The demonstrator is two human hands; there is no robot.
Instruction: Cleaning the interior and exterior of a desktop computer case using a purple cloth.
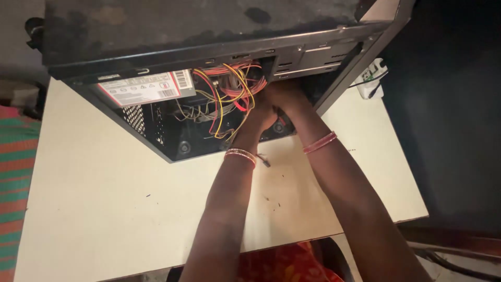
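In the head view, an open black computer case (172,104) lies on a pale table (104,209). The left hand (259,117) and right hand (286,96) reach together inside it, among red and yellow wires (229,89); whether either grips anything cannot be told

Table (104,209): cream top, scuffed | striped red-green cloth (15,177): left edge of frame | floor (454,130): dark, right side | light: dim, warm

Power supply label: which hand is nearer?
Left. The left hand is in the wire bundle just right of the power supply label; the right hand is farther right.
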